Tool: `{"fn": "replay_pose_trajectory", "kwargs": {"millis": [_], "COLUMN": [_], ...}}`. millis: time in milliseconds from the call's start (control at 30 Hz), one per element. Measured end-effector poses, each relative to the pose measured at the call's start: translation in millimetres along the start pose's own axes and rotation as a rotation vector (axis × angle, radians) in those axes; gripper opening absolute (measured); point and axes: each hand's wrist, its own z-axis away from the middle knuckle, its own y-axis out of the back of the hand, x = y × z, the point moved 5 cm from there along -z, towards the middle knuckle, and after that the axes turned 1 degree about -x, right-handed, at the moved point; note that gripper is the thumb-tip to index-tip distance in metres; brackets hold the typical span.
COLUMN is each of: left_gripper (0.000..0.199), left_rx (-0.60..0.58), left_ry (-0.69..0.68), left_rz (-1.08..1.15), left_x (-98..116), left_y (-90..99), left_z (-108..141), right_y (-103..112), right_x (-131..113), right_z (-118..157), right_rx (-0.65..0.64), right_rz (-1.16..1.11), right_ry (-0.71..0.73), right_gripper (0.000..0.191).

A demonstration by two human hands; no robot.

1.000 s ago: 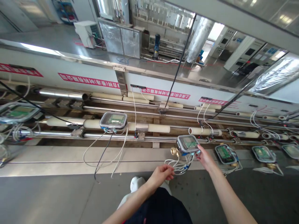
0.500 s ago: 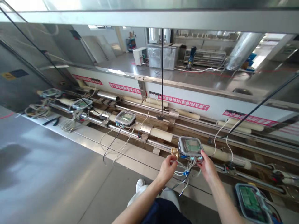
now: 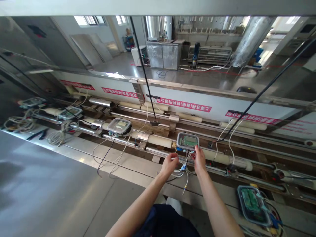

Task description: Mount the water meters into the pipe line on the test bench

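A clear-lidded meter box (image 3: 188, 141) with a green board sits in line with the cream pipes, and a brass fitting (image 3: 174, 145) shows at its left end. My right hand (image 3: 199, 159) grips the box's lower right corner, thumb on the lid edge. Just below and left of the box is my left hand (image 3: 170, 163), its fingers curled together near the cables; whether anything is between them is too small to tell. White cables with a blue tie (image 3: 183, 167) hang under the box between my hands.
More meter boxes stand along the pipes to the left (image 3: 119, 126) and one lies at the lower right (image 3: 254, 204). Metal rails (image 3: 160, 152) run across the bench. Black cords (image 3: 145, 75) hang in front of the glass. Coiled cables (image 3: 56, 137) lie left.
The held meter box has moved away from me, into line with the pipes. My left hand has come off the brass fitting, and the view has shifted.
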Motion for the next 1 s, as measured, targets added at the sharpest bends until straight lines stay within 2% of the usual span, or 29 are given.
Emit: {"fn": "replay_pose_trajectory", "kwargs": {"millis": [367,600,767,900,1000], "left_gripper": [0.024,0.025,0.026,0.020,0.014], "left_rx": [-0.090,-0.145,-0.116,-0.047,-0.017], "left_ry": [0.153,0.254,0.327,0.329,0.317], "left_rz": [0.370,0.559,0.618,0.658,0.690], "left_x": [-13.1,-12.4,-11.7,-12.6,-11.8], "left_y": [-13.0,-9.2,-15.7,-20.8,-22.8], "left_z": [-15.2,-24.9,-43.2,-50.0,-49.7], "right_y": [-15.7,-21.7,-19.2,-15.8,7.3], "right_x": [-7.2,-2.9,-2.8,-9.2,-15.0], "right_z": [37.7,33.7,29.1,27.7,24.5], "right_rx": [0.068,0.042,0.024,-0.072,-0.088], "right_rz": [0.007,0.036,0.101,0.166,0.230], "right_ry": [0.041,0.047,0.047,0.062,0.067], "right_gripper": [0.045,0.046,0.048,0.047,0.046]}}
